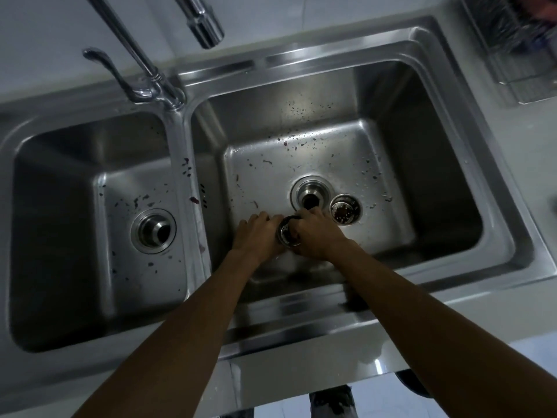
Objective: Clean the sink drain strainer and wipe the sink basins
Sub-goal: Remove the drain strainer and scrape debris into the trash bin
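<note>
Left hand (256,233): was curled round the held strainer (287,234), on the near-left side of the drain (310,197).
Right hand (318,233): was clamped over the same rim, at the drain's near edge.
Second strainer (345,209): was laid just right of the drain. The right hand was judged nearer.

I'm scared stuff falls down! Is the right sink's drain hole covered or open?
Open. The drain shows a dark bare hole; a loose strainer lies beside it.

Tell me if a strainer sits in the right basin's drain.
No: the drain is open, one strainer lies beside it, and the left hand and right hand hold a second strainer.
</note>
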